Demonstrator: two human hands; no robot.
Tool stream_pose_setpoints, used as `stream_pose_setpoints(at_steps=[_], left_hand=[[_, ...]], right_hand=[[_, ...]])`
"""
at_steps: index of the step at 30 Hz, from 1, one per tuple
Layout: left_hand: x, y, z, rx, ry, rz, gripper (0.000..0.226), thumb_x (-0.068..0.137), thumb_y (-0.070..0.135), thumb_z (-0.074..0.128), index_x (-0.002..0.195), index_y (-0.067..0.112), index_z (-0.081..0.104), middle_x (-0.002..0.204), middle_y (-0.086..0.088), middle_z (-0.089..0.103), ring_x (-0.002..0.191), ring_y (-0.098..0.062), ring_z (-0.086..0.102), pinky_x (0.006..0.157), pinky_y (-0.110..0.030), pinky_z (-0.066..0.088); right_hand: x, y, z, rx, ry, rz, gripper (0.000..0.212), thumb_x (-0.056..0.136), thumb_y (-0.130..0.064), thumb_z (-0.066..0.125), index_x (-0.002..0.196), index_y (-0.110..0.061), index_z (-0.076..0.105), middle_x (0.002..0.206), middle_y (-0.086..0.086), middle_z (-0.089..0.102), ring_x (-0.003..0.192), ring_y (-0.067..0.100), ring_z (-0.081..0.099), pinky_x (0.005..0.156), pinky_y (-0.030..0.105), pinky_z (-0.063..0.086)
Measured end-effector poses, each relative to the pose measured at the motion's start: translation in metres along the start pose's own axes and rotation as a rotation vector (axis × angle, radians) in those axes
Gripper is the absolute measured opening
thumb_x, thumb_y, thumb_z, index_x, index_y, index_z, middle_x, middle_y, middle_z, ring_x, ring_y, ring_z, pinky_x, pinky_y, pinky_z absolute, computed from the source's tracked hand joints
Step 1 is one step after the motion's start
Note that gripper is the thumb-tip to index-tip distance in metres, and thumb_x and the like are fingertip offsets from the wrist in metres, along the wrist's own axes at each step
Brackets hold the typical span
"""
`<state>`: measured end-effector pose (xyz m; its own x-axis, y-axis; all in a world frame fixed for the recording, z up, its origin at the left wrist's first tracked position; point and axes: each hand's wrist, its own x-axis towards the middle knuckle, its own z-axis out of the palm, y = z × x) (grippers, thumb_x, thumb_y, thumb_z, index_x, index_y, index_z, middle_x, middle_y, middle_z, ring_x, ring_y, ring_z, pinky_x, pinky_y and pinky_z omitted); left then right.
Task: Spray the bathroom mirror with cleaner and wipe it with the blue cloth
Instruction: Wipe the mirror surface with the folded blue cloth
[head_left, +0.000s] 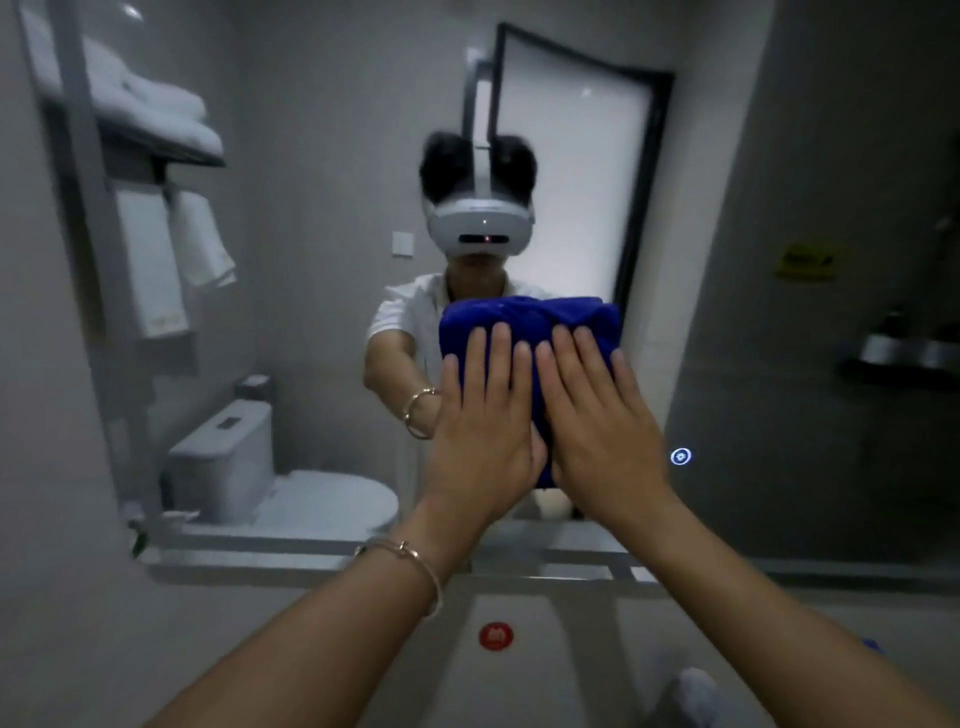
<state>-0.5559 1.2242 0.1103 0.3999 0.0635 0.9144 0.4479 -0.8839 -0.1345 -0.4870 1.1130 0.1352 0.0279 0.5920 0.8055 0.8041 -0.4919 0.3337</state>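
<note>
The bathroom mirror (322, 291) fills the wall straight ahead. A folded blue cloth (530, 319) lies flat against its glass at centre. My left hand (483, 421) and my right hand (597, 421) press side by side on the cloth, palms flat, fingers pointing up and held together. A thin bracelet circles my left wrist. The cloth's lower part is hidden under both hands. No spray bottle is clearly in view; a blurred white object (696, 686) sits at the bottom right.
A metal ledge (291, 561) runs under the mirror. A lit round touch button (680, 457) glows on the glass to the right of my hands. A red sticker (496, 636) marks the wall below. The mirror reflects a toilet, towel racks and a door.
</note>
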Motion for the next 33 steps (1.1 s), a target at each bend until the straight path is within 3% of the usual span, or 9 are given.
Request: stream_pose_setpoints(at_steps=[4, 9, 15, 17, 19, 23, 27, 30, 33], left_hand=[[0.064, 0.062, -0.002, 0.039, 0.016, -0.037, 0.082, 0.09, 0.044, 0.044, 0.146, 0.001, 0.004, 0.153, -0.02, 0.005, 0.142, -0.037, 0.008, 0.115, -0.051, 0.005], [0.098, 0.14, 0.004, 0.065, -0.011, -0.069, 0.084, 0.09, 0.049, 0.039, 0.146, 0.0, -0.002, 0.151, -0.021, -0.005, 0.142, -0.034, -0.004, 0.114, -0.052, 0.0], [0.083, 0.221, 0.03, 0.043, -0.079, 0.076, 0.075, 0.09, 0.046, 0.017, 0.147, 0.003, -0.005, 0.151, -0.022, -0.013, 0.141, -0.036, -0.012, 0.113, -0.051, -0.008], [0.065, 0.238, 0.043, 0.058, -0.099, 0.123, 0.073, 0.091, 0.044, 0.018, 0.147, 0.003, -0.002, 0.152, -0.02, -0.009, 0.142, -0.034, -0.008, 0.114, -0.05, -0.007], [0.041, 0.247, 0.056, 0.064, -0.129, 0.173, 0.072, 0.091, 0.043, 0.021, 0.147, 0.003, 0.001, 0.153, -0.019, -0.006, 0.143, -0.031, -0.007, 0.115, -0.049, -0.006], [-0.023, 0.237, 0.068, 0.05, -0.233, 0.248, 0.066, 0.091, 0.041, 0.025, 0.148, 0.009, 0.013, 0.155, -0.013, 0.008, 0.143, -0.027, -0.001, 0.116, -0.045, -0.005], [-0.084, 0.194, 0.075, 0.09, -0.297, 0.335, 0.067, 0.09, 0.038, 0.024, 0.149, 0.011, 0.008, 0.156, -0.011, 0.003, 0.144, -0.027, -0.008, 0.116, -0.045, -0.007], [-0.106, 0.158, 0.069, 0.099, -0.274, 0.321, 0.069, 0.092, 0.037, 0.023, 0.149, 0.011, -0.005, 0.156, -0.01, -0.015, 0.144, -0.026, -0.011, 0.116, -0.045, -0.007], [-0.124, 0.114, 0.054, 0.129, -0.264, 0.271, 0.068, 0.092, 0.036, 0.025, 0.149, 0.011, -0.003, 0.157, -0.01, -0.011, 0.144, -0.026, -0.007, 0.116, -0.046, 0.0]], right_hand=[[0.017, 0.056, -0.04, 0.037, 0.061, 0.146, 0.055, 0.086, -0.007, 0.053, 0.138, 0.004, 0.04, 0.144, 0.024, 0.039, 0.136, 0.036, 0.034, 0.112, 0.043, 0.02], [-0.003, 0.127, -0.058, 0.21, -0.013, 0.265, 0.066, 0.096, -0.009, 0.046, 0.15, -0.009, 0.007, 0.158, 0.005, 0.004, 0.141, 0.012, -0.009, 0.112, 0.025, 0.002], [-0.078, 0.186, -0.035, 0.245, -0.087, 0.34, 0.08, 0.097, -0.015, 0.049, 0.141, -0.024, -0.018, 0.151, -0.006, -0.02, 0.141, 0.015, -0.02, 0.116, 0.034, -0.001], [-0.105, 0.192, -0.02, 0.214, -0.091, 0.397, 0.085, 0.093, -0.015, 0.056, 0.146, -0.019, -0.011, 0.155, 0.003, -0.011, 0.144, 0.022, -0.013, 0.115, 0.037, 0.003], [-0.134, 0.191, -0.003, 0.162, -0.03, 0.403, 0.083, 0.086, -0.011, 0.061, 0.148, -0.005, 0.006, 0.154, 0.02, 0.015, 0.143, 0.034, 0.006, 0.116, 0.048, 0.017], [-0.189, 0.157, 0.028, 0.077, -0.127, 0.285, 0.066, 0.088, -0.014, 0.044, 0.144, 0.009, 0.017, 0.146, 0.033, 0.027, 0.139, 0.046, 0.02, 0.11, 0.055, 0.019], [-0.222, 0.105, 0.053, 0.194, -0.209, 0.372, 0.095, 0.074, -0.017, 0.063, 0.148, 0.0, 0.006, 0.141, 0.029, 0.04, 0.144, 0.035, -0.002, 0.117, 0.042, -0.003], [-0.22, 0.069, 0.061, 0.198, -0.259, 0.36, 0.075, 0.076, -0.018, 0.056, 0.14, 0.003, 0.023, 0.138, 0.029, 0.044, 0.144, 0.036, -0.008, 0.115, 0.041, -0.006], [-0.207, 0.032, 0.067, 0.243, -0.329, 0.253, 0.126, 0.053, -0.026, 0.085, 0.149, -0.001, 0.007, 0.139, 0.025, 0.044, 0.138, 0.043, 0.015, 0.115, 0.044, 0.007]])
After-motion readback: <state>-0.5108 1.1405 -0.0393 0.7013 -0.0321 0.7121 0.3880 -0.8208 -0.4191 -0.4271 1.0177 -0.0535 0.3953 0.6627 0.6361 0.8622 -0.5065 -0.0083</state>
